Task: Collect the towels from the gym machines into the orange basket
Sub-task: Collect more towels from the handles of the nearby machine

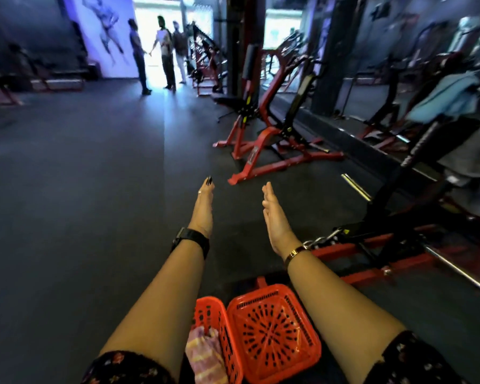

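Observation:
Both my arms reach straight forward over the dark floor. My left hand [204, 206] and my right hand [275, 217] are flat, palms facing each other, fingers extended, holding nothing. Below my arms, two orange baskets stand on the floor side by side. The right orange basket [272, 333] holds nothing that I can see. A pink and yellow striped towel [205, 356] lies in the left orange basket [214, 314]. A light blue towel [446, 98] hangs on a gym machine at the right edge, far ahead of my right hand.
Red and black gym machines [263, 134] line the right side, with a bar [455, 270] jutting out low near the baskets. Three people [161, 51] stand at the bright doorway far ahead. More equipment lines the far left wall. Dark open floor [81, 176] stretches to the left.

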Tool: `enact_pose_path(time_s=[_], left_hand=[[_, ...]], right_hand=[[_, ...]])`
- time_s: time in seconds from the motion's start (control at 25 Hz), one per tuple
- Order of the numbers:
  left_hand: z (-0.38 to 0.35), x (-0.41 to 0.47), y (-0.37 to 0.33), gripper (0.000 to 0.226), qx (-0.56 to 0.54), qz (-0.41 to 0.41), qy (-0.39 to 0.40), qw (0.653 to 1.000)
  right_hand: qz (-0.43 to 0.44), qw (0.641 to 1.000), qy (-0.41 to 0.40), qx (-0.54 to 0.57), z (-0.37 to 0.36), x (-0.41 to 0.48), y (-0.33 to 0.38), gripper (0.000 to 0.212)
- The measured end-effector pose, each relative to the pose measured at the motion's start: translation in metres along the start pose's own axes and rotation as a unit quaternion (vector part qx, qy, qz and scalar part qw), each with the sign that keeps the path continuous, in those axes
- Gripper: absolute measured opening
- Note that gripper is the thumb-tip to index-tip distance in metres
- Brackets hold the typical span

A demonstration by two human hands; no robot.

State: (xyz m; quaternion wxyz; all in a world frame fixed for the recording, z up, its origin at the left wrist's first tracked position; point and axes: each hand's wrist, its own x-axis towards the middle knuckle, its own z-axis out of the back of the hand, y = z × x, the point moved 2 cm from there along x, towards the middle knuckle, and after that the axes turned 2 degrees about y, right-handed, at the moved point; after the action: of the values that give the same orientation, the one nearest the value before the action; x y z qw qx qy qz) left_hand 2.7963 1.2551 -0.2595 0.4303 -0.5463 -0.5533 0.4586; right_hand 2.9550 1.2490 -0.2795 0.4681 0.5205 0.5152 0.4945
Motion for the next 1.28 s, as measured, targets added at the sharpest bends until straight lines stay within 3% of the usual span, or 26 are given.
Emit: enact_pose_path(time_s=[0.12,0.4,0.72,0.92,1.28], left_hand=[[-0.043,-0.032,-0.04,0.075,0.027,-0.028,0.063,0.997],[-0.089,-0.084,-0.03,0.056,0.027,-0.007,0.169,0.985],[-0.179,-0.164,-0.008,0.059,0.007,0.04,0.284,0.958],[-0.259,-0.198,-0.023,0.059,0.014,0.03,0.361,0.932],[-0.449,-0.182,0.007,0.06,-0.017,0.042,0.369,0.928]], right_hand=[[0.034,0.999,-0.032,-0.006,0.021,-0.028,0.038,0.051],[0.067,0.987,-0.145,0.029,0.042,-0.111,0.055,0.053],[0.065,0.956,-0.287,0.024,0.121,-0.236,0.07,0.049],[0.066,0.944,-0.324,0.016,0.19,-0.282,0.098,0.05],[0.059,0.938,-0.342,0.001,0.369,-0.275,0.116,0.053]])
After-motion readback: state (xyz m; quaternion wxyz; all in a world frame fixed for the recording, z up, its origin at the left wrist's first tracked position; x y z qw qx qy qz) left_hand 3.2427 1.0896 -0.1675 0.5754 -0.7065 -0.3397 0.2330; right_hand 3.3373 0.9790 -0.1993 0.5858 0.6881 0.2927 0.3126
